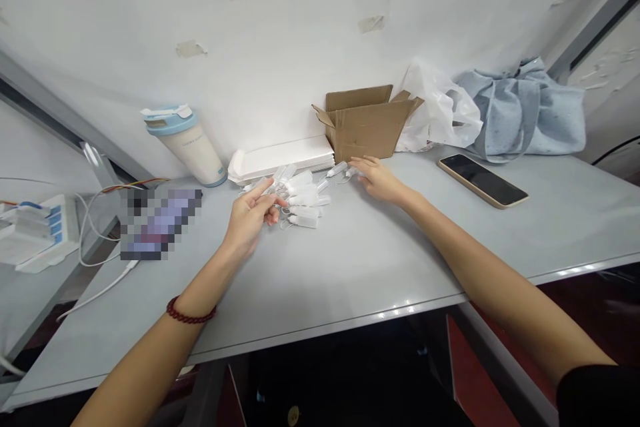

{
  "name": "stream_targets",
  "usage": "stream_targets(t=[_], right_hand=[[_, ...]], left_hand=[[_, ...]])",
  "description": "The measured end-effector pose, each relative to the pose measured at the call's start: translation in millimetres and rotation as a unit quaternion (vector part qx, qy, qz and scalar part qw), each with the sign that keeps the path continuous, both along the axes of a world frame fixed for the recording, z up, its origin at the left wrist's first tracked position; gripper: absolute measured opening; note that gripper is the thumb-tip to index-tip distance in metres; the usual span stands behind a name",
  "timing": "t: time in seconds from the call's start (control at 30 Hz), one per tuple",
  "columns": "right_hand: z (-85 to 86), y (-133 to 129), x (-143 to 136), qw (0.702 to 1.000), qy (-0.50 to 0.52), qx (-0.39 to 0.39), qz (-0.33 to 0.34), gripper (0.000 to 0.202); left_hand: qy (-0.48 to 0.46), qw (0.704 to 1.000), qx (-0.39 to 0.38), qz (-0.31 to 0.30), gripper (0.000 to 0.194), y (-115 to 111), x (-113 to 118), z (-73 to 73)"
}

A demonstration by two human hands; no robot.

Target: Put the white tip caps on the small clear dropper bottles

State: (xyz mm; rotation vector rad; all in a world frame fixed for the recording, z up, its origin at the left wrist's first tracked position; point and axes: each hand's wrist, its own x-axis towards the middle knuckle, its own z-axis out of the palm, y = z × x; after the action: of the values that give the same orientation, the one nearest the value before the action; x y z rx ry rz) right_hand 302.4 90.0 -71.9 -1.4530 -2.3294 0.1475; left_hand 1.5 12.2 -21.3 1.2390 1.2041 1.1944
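A loose heap of small whitish translucent plastic pieces [304, 197], tube-like and with thin loops, lies on the grey table [340, 267]. My left hand [253, 213] is at the heap's left side, fingers partly stretched and apart, some touching or hovering over the pieces; I cannot tell which. To the right of the heap, my right hand [376, 177] reaches low over the table with its fingers extended. One similar small piece [353, 172] shows at its fingertips, partly hidden by them. Another loose piece [337, 169] lies between that hand and the heap.
Behind the heap is a stack of flat white boxes [285, 155], beside an open cardboard box [367, 127]. A tumbler [187, 147] and a blurred-out device [163, 223] with a cable are at left. At right are a plastic bag [435, 110], blue cloth bag [530, 113] and phone [483, 180].
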Motion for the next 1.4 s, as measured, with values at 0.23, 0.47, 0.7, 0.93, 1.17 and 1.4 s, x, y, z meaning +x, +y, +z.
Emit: stream_targets(t=[0.23,0.47,0.7,0.93,1.17,1.4], right_hand=[[1.4,-3.1,-3.6,1.0,0.005,-0.015,-0.011,0.042],[30.8,-23.9,-12.1,0.987,0.143,-0.066,0.003,0.027],[62.3,-55.8,-29.3,0.907,0.336,-0.231,0.104,0.03],[61.1,-64.9,-43.8,0.864,0.369,-0.322,0.114,0.024],[61.3,-68.4,-47.2,0.852,0.369,-0.348,0.13,0.026],[61.5,-71.9,-51.2,0.845,0.375,-0.352,0.144,0.025]], left_hand=[[-0.013,0.999,0.026,0.039,0.06,0.4,1.6,-0.1],[0.03,0.997,0.073,0.001,0.035,-5.8,5.6,-0.7],[0.108,0.986,0.089,-0.091,0.027,-15.0,13.5,0.3],[0.164,0.973,0.066,-0.146,0.036,-18.3,15.8,-1.1],[0.193,0.961,0.052,-0.191,0.032,-20.2,17.1,1.4],[0.17,0.964,0.042,-0.202,0.025,-21.1,18.1,1.5]])
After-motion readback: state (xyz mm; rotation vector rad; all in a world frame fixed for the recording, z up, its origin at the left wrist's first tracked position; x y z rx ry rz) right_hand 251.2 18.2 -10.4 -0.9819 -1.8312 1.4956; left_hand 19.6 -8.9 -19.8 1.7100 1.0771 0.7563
